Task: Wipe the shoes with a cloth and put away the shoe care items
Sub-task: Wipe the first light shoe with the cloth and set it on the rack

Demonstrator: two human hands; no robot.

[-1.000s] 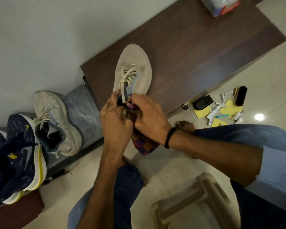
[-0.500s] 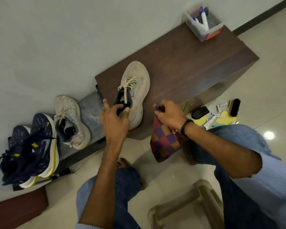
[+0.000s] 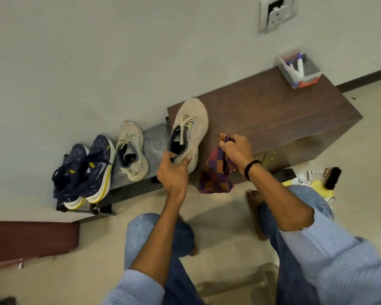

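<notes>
Right hand (image 3: 235,150), pinching checked cloth (image 3: 216,179), is now off beige shoe (image 3: 191,130), at its 3 o'clock; left hand (image 3: 174,172) grips the heel. Wipe probably finished.

Bench (image 3: 273,111): small box (image 3: 293,79). Low rack (image 3: 156,137): beige shoe (image 3: 131,148), navy pr (image 3: 86,170). Floor (image 3: 97,249): brush (image 3: 332,178).

A beige laced shoe (image 3: 191,128) lies at the brown worktop's (image 3: 273,111) left end, its heel held by the left hand (image 3: 174,175). A checked cloth (image 3: 216,175) hangs from the right hand (image 3: 235,148).
</notes>
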